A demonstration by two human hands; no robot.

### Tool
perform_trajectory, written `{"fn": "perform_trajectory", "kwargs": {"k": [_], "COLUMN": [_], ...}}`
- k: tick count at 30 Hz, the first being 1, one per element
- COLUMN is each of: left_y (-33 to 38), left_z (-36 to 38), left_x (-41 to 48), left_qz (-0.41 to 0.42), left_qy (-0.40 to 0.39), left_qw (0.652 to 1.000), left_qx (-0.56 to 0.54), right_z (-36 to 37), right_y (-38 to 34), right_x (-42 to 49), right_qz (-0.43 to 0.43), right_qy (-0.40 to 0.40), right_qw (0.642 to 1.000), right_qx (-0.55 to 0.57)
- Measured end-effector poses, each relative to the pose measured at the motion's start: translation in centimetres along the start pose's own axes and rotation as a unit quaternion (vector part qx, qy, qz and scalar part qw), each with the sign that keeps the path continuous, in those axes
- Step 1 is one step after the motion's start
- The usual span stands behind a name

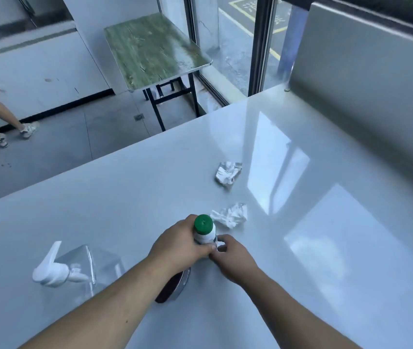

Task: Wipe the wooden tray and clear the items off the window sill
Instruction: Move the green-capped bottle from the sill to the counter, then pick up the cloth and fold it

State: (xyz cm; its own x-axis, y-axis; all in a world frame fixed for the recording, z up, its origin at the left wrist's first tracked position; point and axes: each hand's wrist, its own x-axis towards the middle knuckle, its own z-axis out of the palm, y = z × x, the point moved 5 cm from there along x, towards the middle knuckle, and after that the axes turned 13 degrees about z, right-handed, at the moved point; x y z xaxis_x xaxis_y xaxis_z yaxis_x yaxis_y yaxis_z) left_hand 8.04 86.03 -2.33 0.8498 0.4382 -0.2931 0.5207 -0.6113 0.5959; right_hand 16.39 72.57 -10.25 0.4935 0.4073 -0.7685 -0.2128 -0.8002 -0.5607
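White glossy table (301, 248): the green-capped white plastic bottle (204, 230) is gripped upright by left hand (180, 244) fingers, steadied by right hand (233, 258) fingertips, apparently for lifting away.

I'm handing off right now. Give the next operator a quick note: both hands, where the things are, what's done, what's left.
Left hand: wrapped around the green-capped bottle, which stands upright on the white sill.
Right hand: fingertips at the bottle's base; grip unclear.
Two crumpled paper wads lie beyond the bottle, the near wad just right of the cap, the far wad farther out.
Clear spray bottle on the left.
Dark round object partly hidden under the left forearm.
No wooden tray in view.
Left: everything is still on the sill.
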Motion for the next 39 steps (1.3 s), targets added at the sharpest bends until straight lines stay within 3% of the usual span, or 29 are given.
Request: {"fn": "perform_trajectory", "kwargs": {"k": [4, 9, 12, 16, 19, 23, 33, 39], "left_y": [-0.2, 1.8, 4.0, 9.2, 14.3, 20.3, 37.8, 45.5], "left_z": [-1.5, -7.6, -11.3, -14.0, -11.8, -5.2, 11.5, 23.5], "left_x": [-0.7, -3.2, -5.0, -9.1, -13.8, -19.8, -35.4, -42.5], "left_qz": [-0.003, 0.038, 0.075, 0.179, 0.293, 0.396, 0.574, 0.626], "left_qy": [-0.008, 0.047, 0.091, 0.137, 0.116, 0.039, -0.084, -0.136], "left_qw": [1.0, 0.997, 0.989, 0.966, 0.941, 0.91, 0.805, 0.756], "left_qx": [-0.002, 0.039, 0.093, 0.125, 0.126, 0.119, 0.125, 0.134], "right_z": [-0.6, -4.1, -6.6, -9.6, -10.5, -10.3, -11.8, -13.5], "right_y": [-0.7, -5.1, -7.3, -7.5, -2.6, 7.0, 32.0, 46.0], "right_x": [-1.0, -6.9, -12.3, -23.3, -32.5, -41.7, -62.4, -67.6], "right_qz": [-0.002, -0.087, -0.14, -0.184, -0.156, -0.07, 0.12, 0.207], "right_qy": [0.042, 0.177, 0.287, 0.447, 0.531, 0.577, 0.677, 0.671], "right_qw": [0.998, 0.974, 0.934, 0.854, 0.815, 0.793, 0.723, 0.712], "right_qx": [-0.043, -0.114, -0.161, -0.193, -0.173, -0.183, -0.072, 0.004]}}
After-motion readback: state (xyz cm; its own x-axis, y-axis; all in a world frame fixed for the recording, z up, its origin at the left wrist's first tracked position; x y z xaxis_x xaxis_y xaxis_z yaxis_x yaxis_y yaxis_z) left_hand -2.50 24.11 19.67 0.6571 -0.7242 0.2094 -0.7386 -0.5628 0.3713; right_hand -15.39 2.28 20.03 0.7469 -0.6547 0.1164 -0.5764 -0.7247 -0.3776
